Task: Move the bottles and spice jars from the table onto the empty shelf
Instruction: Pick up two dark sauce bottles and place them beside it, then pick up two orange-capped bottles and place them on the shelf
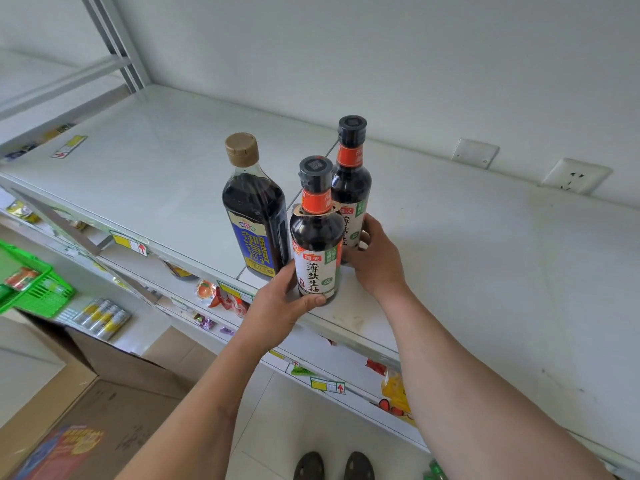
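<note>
Three dark sauce bottles stand upright on the white top shelf (467,237), near its front edge. The leftmost is a tall bottle with a gold cap and blue label (254,209). My left hand (280,306) grips the base of the front bottle with a black cap, red neck band and white label (317,233). Behind it stands a matching second bottle (351,174); my right hand (375,261) holds it low on the right side, with the fingers curled round it.
Lower shelves (221,306) hold packaged snacks and price tags. A green basket (34,285) sits at the left, with cardboard boxes (114,368) on the floor below. Wall sockets (575,176) sit behind the shelf at the right. A metal upright (114,39) rises at the far left.
</note>
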